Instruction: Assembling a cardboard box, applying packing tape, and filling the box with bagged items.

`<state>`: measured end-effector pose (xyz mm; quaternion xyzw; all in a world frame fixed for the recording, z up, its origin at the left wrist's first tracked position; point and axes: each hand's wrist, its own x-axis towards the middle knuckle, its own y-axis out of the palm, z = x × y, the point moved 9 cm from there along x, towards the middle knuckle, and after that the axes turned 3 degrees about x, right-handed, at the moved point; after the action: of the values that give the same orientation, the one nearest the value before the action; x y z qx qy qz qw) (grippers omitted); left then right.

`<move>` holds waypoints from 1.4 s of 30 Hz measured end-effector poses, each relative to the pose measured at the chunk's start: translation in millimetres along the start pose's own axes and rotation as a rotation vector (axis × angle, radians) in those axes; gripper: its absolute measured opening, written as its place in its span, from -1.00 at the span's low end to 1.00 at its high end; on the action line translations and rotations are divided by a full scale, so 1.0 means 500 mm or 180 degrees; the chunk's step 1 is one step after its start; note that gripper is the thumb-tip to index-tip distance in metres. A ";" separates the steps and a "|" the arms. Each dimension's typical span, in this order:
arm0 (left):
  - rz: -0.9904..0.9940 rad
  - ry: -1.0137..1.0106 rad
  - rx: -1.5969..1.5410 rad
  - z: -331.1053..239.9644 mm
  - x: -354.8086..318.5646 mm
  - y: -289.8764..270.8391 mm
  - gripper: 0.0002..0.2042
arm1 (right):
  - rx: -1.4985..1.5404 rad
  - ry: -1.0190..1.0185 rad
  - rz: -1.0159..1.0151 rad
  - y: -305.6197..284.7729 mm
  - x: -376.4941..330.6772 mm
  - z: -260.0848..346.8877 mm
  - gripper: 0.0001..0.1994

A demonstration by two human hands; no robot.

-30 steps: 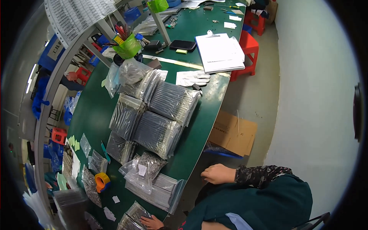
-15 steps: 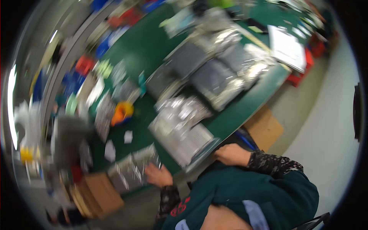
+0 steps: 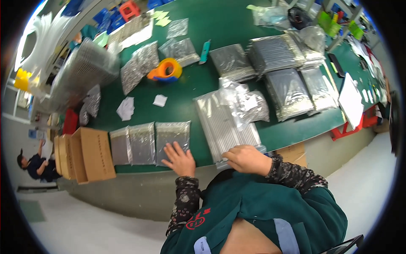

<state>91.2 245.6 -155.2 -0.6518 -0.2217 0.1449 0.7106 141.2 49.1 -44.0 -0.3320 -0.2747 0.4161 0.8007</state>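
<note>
My left hand (image 3: 179,159) lies flat, fingers spread, on the near right part of a grey pack in a clear plastic bag (image 3: 174,134). Two similar bagged packs (image 3: 142,144) sit side by side to its left. My right hand (image 3: 248,160) is closed, its fingers curled at the near edge of a ridged, clear-grey tray (image 3: 211,122); what they hold, if anything, is hidden. On that tray rests a crumpled clear bag of small parts (image 3: 253,108). Both wrists are in dark patterned sleeves.
Larger bagged grey packs (image 3: 289,91) lie at the right. An orange tape dispenser (image 3: 169,70), a teal cutter (image 3: 204,51) and white paper slips (image 3: 160,100) are on the green table (image 3: 186,101). An open cardboard box (image 3: 98,154) stands at the left edge; another person (image 3: 38,165) is beyond.
The view has turned and steadied, so the table now appears more level. My left hand has gone from the pack's right edge onto its surface; my right hand remains by the tray's near edge.
</note>
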 end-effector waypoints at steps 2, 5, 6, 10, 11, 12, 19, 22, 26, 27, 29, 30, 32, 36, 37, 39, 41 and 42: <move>-0.0038 -0.0286 0.0333 0.006 0.008 -0.001 -0.40 | 0.0026 -0.0014 -0.0098 -0.021 -0.013 -0.021 -0.88; 0.0003 -0.0490 0.0396 0.007 0.032 0.003 -0.41 | -0.0198 0.0272 0.0004 -0.072 -0.043 -0.064 -0.80; 0.0124 -0.0559 0.0325 0.008 0.036 0.007 -0.41 | -0.0249 0.0338 -0.0048 -0.096 -0.055 -0.077 -0.80; 0.0215 -0.0676 -0.0108 0.021 0.044 0.007 -0.42 | -0.0207 0.0731 -0.0829 -0.236 -0.116 -0.159 -0.80; 0.0175 -0.0737 -0.0302 0.016 0.052 -0.014 -0.42 | -0.0159 0.0940 -0.1002 -0.272 -0.137 -0.184 -0.80; 0.0131 -0.0728 -0.0297 0.003 0.080 -0.036 -0.42 | 0.0103 0.1229 -0.1230 -0.299 -0.158 -0.224 -0.81; -0.1028 0.1971 -0.1873 -0.457 0.317 -0.348 -0.50 | 0.3613 0.2212 -0.2075 -0.331 -0.228 -0.409 -0.72; -0.0985 0.2638 -0.1680 -0.633 0.372 -0.357 -0.49 | 0.4546 0.2099 -0.2190 -0.327 -0.183 -0.421 -0.69; -0.0576 0.2801 -0.1451 -0.802 0.450 -0.264 -0.44 | 0.5215 0.1926 -0.2035 -0.301 -0.139 -0.454 -0.59; -0.0466 0.2695 -0.1389 -0.827 0.468 -0.238 -0.44 | 0.5297 0.1958 -0.2108 -0.297 -0.134 -0.464 -0.56; -0.0078 0.2540 -0.1548 -0.862 0.493 -0.205 -0.45 | 0.5419 0.2025 -0.2224 -0.288 -0.128 -0.486 -0.55; 0.0303 0.2356 -0.1703 -0.867 0.508 -0.179 -0.46 | 0.5427 0.2025 -0.2216 -0.288 -0.120 -0.493 -0.55; 0.0273 0.2333 -0.1634 -0.879 0.500 -0.195 -0.47 | 0.5534 0.1956 -0.2457 -0.293 -0.123 -0.509 -0.56; -0.0113 0.2225 -0.1135 -0.864 0.473 -0.235 -0.54 | 0.5516 0.1790 -0.2612 -0.324 -0.107 -0.523 -0.58; -0.0245 0.2254 -0.0764 -0.858 0.457 -0.246 -0.55 | 0.5536 0.1800 -0.2599 -0.323 -0.104 -0.527 -0.58; -0.0415 0.2247 -0.0809 -0.838 0.432 -0.251 -0.56 | 0.5364 0.1868 -0.2696 -0.325 -0.108 -0.539 -0.63; 0.0218 0.1959 -0.1295 -0.808 0.413 -0.238 -0.54 | 0.5486 0.2145 -0.2928 -0.321 -0.124 -0.551 -0.65; 0.0416 0.1973 -0.1583 -0.798 0.405 -0.224 -0.48 | 0.5648 0.2127 -0.2886 -0.318 -0.128 -0.563 -0.65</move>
<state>457.3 -10.4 -39.2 -0.8295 0.0167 -0.0719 0.5537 387.4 -159.2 -110.6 0.4098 0.2650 0.0167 0.8727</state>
